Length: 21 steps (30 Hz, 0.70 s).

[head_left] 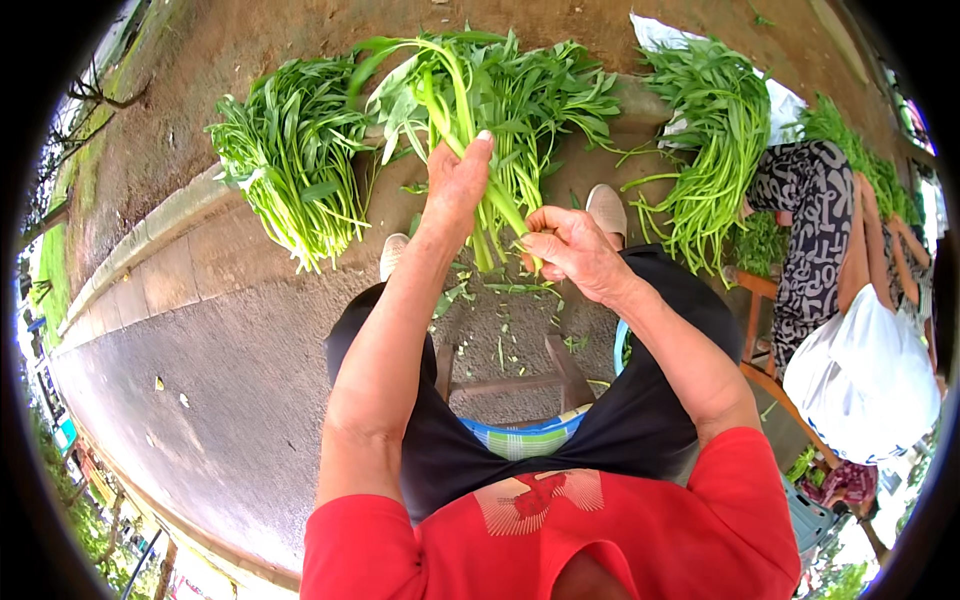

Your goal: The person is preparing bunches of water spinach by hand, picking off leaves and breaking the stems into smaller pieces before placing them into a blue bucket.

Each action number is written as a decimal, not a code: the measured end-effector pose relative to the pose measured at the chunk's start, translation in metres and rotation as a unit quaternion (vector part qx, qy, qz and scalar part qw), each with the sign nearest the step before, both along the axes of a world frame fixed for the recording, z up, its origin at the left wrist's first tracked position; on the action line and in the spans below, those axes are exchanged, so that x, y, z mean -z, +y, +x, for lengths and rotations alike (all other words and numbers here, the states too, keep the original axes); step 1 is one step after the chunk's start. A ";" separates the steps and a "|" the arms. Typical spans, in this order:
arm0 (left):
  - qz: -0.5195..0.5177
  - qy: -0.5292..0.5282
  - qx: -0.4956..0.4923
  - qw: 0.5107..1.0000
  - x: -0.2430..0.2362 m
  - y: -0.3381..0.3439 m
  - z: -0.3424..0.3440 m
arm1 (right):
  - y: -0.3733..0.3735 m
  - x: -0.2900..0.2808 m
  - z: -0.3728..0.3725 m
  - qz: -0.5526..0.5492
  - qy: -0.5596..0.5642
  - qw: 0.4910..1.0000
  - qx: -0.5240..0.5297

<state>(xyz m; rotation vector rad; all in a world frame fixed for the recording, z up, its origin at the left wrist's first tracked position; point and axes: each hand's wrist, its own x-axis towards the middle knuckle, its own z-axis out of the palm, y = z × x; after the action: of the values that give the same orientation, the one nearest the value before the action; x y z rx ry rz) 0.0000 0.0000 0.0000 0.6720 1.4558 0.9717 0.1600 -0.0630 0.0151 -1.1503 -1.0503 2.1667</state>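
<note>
My left hand (458, 187) is closed round a small bunch of long-stemmed leafy greens (452, 92), which look like water spinach. Their leaves point away from me and the pale cut ends toward my lap. At those lower ends, my right hand (578, 252) pinches the stems between thumb and fingers. Just beyond my hands lies a middle heap of the same greens (545, 95), partly covered by the held bunch. Another heap of greens (292, 160) rests to the left, and a third heap (712, 130) to the right.
Leaf scraps (508, 335) litter the pavement between my feet. A low stone kerb (150, 240) runs behind the heaps. Part of a blue basin (621, 345) shows beside my right leg. On the right a person in patterned trousers (815, 230) sits near a white plastic bag (862, 375).
</note>
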 end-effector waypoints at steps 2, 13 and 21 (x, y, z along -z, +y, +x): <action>0.019 0.017 -0.025 0.999 0.005 0.003 -0.001 | 0.001 0.002 0.000 -0.054 0.099 0.993 0.025; 0.010 -0.047 -0.063 0.997 0.005 0.008 -0.009 | 0.006 -0.007 0.005 -0.126 0.201 0.971 0.036; 0.041 -0.096 -0.093 0.990 0.009 0.007 -0.007 | 0.002 -0.010 -0.001 -0.139 0.152 0.975 0.085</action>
<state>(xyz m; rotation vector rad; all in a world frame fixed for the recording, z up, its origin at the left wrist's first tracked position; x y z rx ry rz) -0.0073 0.0066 -0.0092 0.4938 1.3295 1.2127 0.1595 -0.0614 0.0253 -0.9412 -0.5110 2.3047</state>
